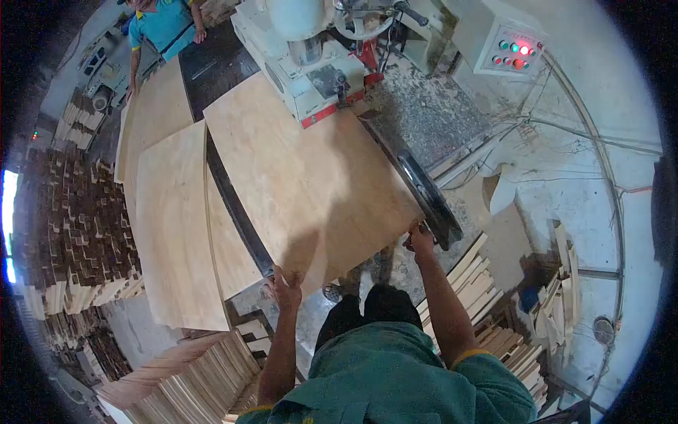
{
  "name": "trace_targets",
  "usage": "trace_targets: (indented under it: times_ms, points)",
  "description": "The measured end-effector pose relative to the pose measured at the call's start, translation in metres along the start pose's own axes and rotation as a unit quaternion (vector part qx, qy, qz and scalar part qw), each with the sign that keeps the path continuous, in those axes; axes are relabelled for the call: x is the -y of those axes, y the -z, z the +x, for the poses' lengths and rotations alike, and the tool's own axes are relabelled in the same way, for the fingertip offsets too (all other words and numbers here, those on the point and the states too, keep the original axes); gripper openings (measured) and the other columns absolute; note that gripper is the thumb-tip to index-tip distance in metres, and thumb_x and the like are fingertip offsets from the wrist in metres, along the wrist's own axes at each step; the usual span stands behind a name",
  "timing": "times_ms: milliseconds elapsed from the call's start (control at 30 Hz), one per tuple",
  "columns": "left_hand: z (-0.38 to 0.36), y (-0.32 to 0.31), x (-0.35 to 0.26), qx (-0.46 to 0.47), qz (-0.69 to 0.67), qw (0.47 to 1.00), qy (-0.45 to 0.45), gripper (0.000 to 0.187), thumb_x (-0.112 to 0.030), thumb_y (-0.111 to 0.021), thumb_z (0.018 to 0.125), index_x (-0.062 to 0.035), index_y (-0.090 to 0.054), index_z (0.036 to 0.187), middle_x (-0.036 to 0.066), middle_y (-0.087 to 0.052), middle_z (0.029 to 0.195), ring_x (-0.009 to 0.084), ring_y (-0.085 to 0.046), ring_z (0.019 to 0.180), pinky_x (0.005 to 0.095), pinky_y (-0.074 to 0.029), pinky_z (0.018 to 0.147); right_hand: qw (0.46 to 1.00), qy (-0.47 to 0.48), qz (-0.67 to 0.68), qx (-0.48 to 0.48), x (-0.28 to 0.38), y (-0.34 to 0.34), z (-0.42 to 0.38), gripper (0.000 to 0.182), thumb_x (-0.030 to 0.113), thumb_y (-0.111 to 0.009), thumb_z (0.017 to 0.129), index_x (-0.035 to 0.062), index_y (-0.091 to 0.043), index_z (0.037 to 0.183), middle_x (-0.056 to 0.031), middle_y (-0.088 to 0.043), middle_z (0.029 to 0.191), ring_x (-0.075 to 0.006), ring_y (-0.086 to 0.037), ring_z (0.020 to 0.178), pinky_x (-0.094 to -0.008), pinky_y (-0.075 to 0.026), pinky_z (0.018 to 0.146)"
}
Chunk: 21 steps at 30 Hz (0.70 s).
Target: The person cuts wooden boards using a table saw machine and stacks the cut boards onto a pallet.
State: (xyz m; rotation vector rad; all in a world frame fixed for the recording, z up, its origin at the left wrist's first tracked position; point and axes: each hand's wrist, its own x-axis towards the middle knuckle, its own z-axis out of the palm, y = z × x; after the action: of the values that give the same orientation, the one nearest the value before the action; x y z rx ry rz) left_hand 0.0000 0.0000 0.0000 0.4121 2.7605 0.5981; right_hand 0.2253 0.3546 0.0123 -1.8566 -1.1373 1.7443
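Note:
A large pale plywood sheet [304, 177] lies across the machine table, its far edge reaching the white machine [300, 78]. My left hand [284, 288] is closed on the sheet's near left corner, beside a dark rail [236, 205]. At the near right corner my right hand [419, 239] grips the same sheet, close to a black guide rail [427, 191]. The undersides of both hands' grips are hidden by the wood.
More plywood panels [173, 219] lie to the left. A co-worker [159, 28] stands at the far end. Stacked boards [191, 381] and wood strips [462, 283] flank me. A control box [512, 49] with lit buttons is at the upper right.

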Motion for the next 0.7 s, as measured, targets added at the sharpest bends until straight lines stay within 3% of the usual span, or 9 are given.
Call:
trace_targets:
  times_ms: [67, 100, 200, 300, 400, 533, 700]
  points:
    - [0.01, -0.021, -0.009, -0.066, -0.033, 0.993, -0.094, 0.072, -0.048, -0.07, 0.082, -0.013, -0.044, 0.14, 0.019, -0.053, 0.119, 0.0424, -0.042, 0.116, 0.0611, -0.027, 0.098, 0.998, -0.003, -0.059, -0.014, 0.014, 0.004, 0.01, 0.038, 0.04, -0.054, 0.097, 0.0027, -0.059, 0.09, -0.0062, -0.057, 0.059, -0.0175, -0.062, 0.052, -0.0332, -0.052, 0.05]
    - [0.034, 0.029, 0.027, -0.066, 0.019, 0.993, -0.095, 0.072, -0.048, -0.07, 0.082, -0.013, -0.044, 0.14, 0.019, -0.053, 0.119, 0.0424, -0.042, 0.116, 0.0611, -0.027, 0.098, 0.998, -0.043, -0.036, 0.01, 0.001, -0.049, -0.014, 0.038, 0.04, -0.054, 0.097, 0.0027, -0.059, 0.09, -0.0062, -0.057, 0.059, -0.0175, -0.062, 0.052, -0.0332, -0.052, 0.05]
    - [0.065, -0.001, 0.006, -0.077, -0.026, 0.994, -0.067, 0.069, -0.043, -0.071, 0.082, -0.01, -0.045, 0.137, 0.02, -0.052, 0.117, 0.0442, -0.043, 0.112, 0.0617, -0.03, 0.096, 0.999, -0.022, 0.023, -0.02, 0.034, -0.053, 0.005, 0.039, 0.039, -0.054, 0.098, 0.0022, -0.059, 0.087, -0.0063, -0.057, 0.059, -0.0169, -0.062, 0.052, -0.034, -0.052, 0.05]
    - [0.085, 0.013, -0.013, -0.087, 0.036, 0.995, -0.031, 0.066, -0.041, -0.071, 0.082, -0.0074, -0.046, 0.133, 0.02, -0.051, 0.116, 0.0446, -0.044, 0.109, 0.061, -0.033, 0.093, 0.999, 0.037, 0.005, 0.002, 0.041, -0.068, 0.021, 0.041, 0.04, -0.055, 0.097, 0.0024, -0.06, 0.083, -0.0063, -0.058, 0.061, -0.018, -0.062, 0.053, -0.0337, -0.05, 0.05]
    - [0.118, 0.017, -0.01, -0.061, 0.038, 0.996, -0.048, 0.064, -0.041, -0.071, 0.083, -0.0058, -0.046, 0.13, 0.019, -0.051, 0.118, 0.0441, -0.044, 0.107, 0.0602, -0.034, 0.091, 0.998, 0.018, -0.046, 0.024, 0.042, -0.082, 0.051, 0.042, 0.04, -0.056, 0.097, 0.0023, -0.061, 0.08, -0.0079, -0.061, 0.065, -0.0196, -0.061, 0.055, -0.0339, -0.048, 0.052]
    - [0.144, 0.036, -0.037, -0.006, 0.035, 0.999, -0.008, 0.066, -0.042, -0.072, 0.081, -0.0075, -0.046, 0.13, 0.019, -0.051, 0.118, 0.0436, -0.045, 0.105, 0.0601, -0.035, 0.09, 0.98, 0.12, -0.162, -0.004, 0.002, -0.11, 0.126, 0.043, 0.041, -0.058, 0.096, 0.0019, -0.061, 0.08, -0.009, -0.061, 0.067, -0.0187, -0.06, 0.055, -0.0345, -0.047, 0.054]
    - [0.182, 0.043, -0.044, -0.018, 0.078, 0.997, 0.022, 0.071, -0.045, -0.075, 0.078, -0.0105, -0.046, 0.133, 0.018, -0.051, 0.12, 0.0426, -0.044, 0.109, 0.0595, -0.037, 0.09, 0.986, 0.015, -0.164, 0.025, 0.062, -0.138, 0.11, 0.045, 0.042, -0.058, 0.095, -0.0004, -0.061, 0.081, -0.0104, -0.059, 0.071, -0.0195, -0.058, 0.054, -0.0364, -0.048, 0.057]
